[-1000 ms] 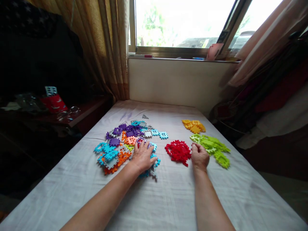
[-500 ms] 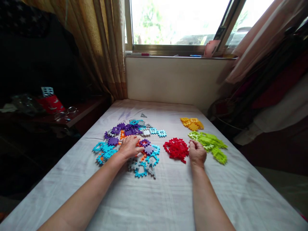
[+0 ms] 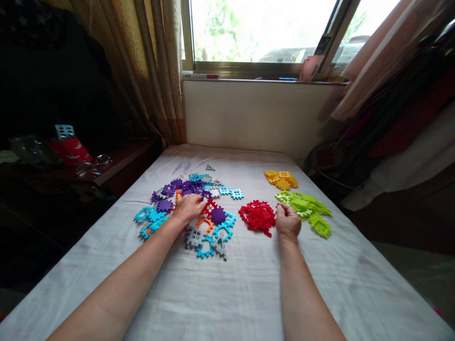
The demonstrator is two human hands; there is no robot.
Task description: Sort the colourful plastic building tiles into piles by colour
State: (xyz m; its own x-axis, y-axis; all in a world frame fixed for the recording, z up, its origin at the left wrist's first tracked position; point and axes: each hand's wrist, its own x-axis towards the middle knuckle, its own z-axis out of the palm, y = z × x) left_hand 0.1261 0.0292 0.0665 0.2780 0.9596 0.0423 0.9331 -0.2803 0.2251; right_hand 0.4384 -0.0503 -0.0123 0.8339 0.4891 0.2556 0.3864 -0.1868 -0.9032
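Observation:
My left hand point(image 3: 188, 208) lies over a loose mixed pile of interlocking plastic tiles, its thumb and forefinger apart. Its other fingertips are partly hidden. Just right of its thumb are a red window tile point(image 3: 210, 207) and a solid purple tile point(image 3: 218, 215). An orange arch tile point(image 3: 205, 224) and a grey window tile point(image 3: 195, 237) lie nearer me. Between the red tile heap point(image 3: 258, 218) and the green tile heap point(image 3: 304, 205), my right hand point(image 3: 288, 221) is closed in a fist. Whatever it may hold is hidden.
All the tiles lie on a bed with a pale sheet point(image 3: 227, 293). A yellow tile heap point(image 3: 281, 180) sits at the back right, and a lone grey triangle tile point(image 3: 210, 167) at the back. Left of the bed, glasses point(image 3: 95, 163) rest on a dark table.
My left hand has shifted the tiles beside its thumb: a purple frame tile has moved away from there, uncovering the red window tile. My right hand stays closed by the red heap.

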